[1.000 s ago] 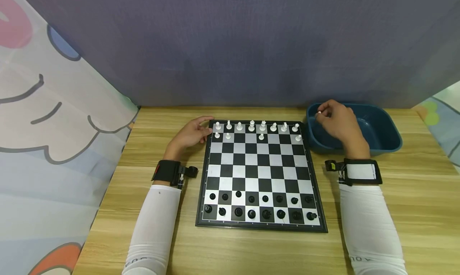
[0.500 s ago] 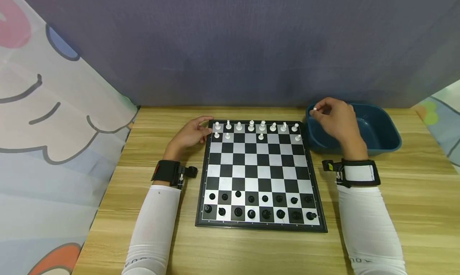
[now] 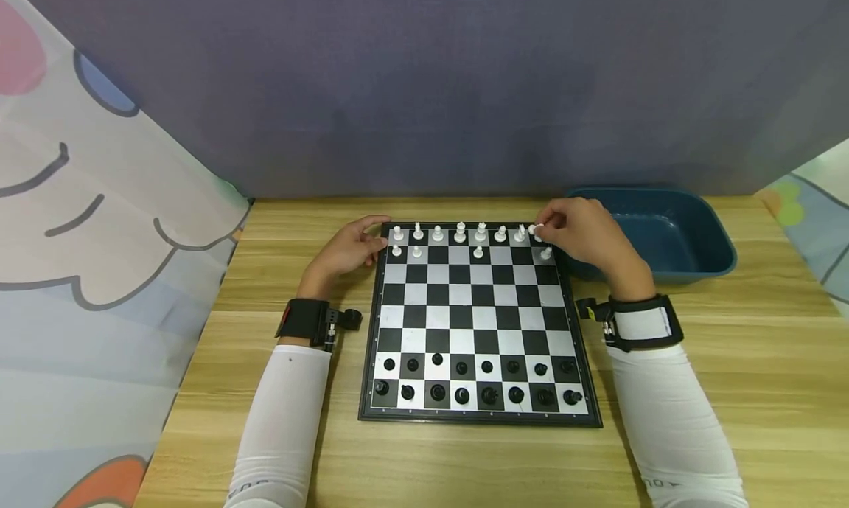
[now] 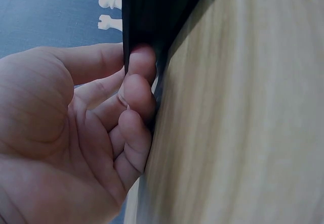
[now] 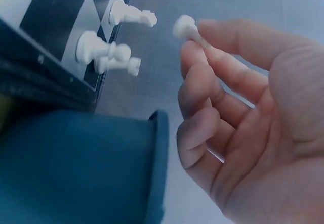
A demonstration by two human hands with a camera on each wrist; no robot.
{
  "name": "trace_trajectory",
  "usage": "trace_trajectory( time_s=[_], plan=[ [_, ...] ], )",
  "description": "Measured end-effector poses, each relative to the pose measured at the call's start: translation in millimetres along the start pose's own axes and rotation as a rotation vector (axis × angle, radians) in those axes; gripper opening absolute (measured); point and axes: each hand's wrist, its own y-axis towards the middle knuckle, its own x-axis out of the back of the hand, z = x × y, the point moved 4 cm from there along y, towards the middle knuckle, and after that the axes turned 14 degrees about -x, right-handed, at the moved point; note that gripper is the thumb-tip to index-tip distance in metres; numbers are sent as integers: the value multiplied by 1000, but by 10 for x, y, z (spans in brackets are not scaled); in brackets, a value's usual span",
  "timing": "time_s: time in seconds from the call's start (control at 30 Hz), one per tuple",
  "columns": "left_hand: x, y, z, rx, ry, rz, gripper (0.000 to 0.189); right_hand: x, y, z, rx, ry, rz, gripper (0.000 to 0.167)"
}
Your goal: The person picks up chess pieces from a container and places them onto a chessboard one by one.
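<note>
A chessboard (image 3: 460,296) lies on the table. My left hand (image 3: 348,251) grips its far left edge, the thumb on top and the other fingers curled against the side, as the left wrist view (image 4: 96,102) shows. Above the far right corner, my right hand (image 3: 585,234) pinches a white pawn (image 5: 185,28) between thumb and index finger. White pieces fill the far row. In front of them stand several white pawns, one (image 3: 478,252) near the middle and another (image 3: 546,254) by the right edge. Black pieces (image 3: 462,395) occupy the two near rows.
A dark blue plastic bin (image 3: 719,263) stands against the board's far right side, its rim below my right hand in the right wrist view. A grey partition (image 3: 424,110) rises behind the wooden table (image 3: 763,390).
My right hand has moved left from over the blue bin to the board's far right corner, carrying the white pawn. The left hand keeps its grip on the board's edge.
</note>
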Motion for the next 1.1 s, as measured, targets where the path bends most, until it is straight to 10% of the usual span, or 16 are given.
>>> trace_trajectory(
  time_s=[0.47,1.1],
  plan=[
    [3,5,13,6,-6,-5,54,-261,-5,172,40,-268,65,8],
    [2,22,35,3,2,-5,55,-324,-3,179,-67,-372,110,15]
  ],
)
